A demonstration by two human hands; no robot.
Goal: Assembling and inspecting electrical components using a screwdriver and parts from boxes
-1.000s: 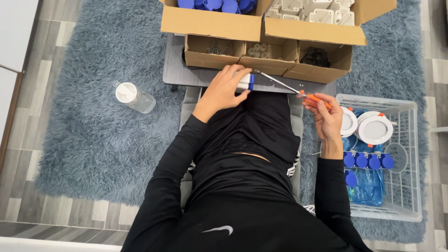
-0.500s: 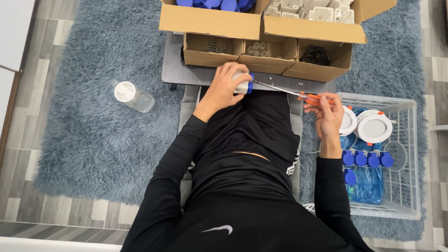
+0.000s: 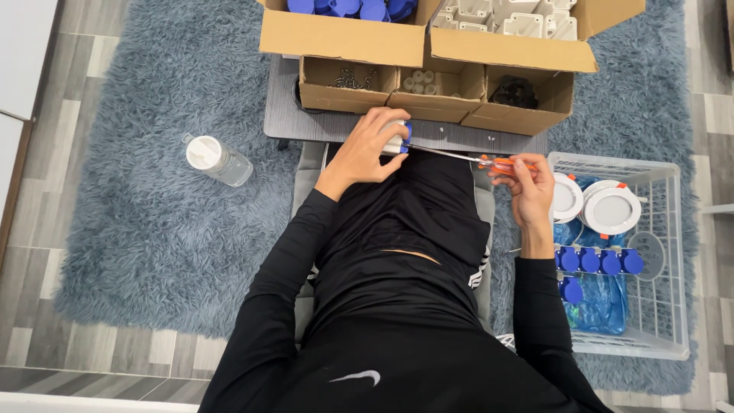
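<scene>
My left hand (image 3: 365, 150) grips a small white and blue part (image 3: 399, 138) at the near edge of a low grey table (image 3: 306, 122). My right hand (image 3: 527, 183) holds an orange-handled screwdriver (image 3: 501, 163). Its thin metal shaft runs left to the part, and the tip touches it beside my left fingers. Both arms wear black sleeves. Most of the part is hidden under my left hand.
Open cardboard boxes (image 3: 428, 46) at the table's back hold blue caps, white pieces, screws and dark parts. A white wire basket (image 3: 650, 306) on my right holds round white lamps (image 3: 610, 206) and blue-capped items. A clear bottle (image 3: 218, 159) lies on the grey shaggy rug.
My left hand has closed further over the part, and the screwdriver now lies flatter with its tip at the part. My right hand has shifted slightly.
</scene>
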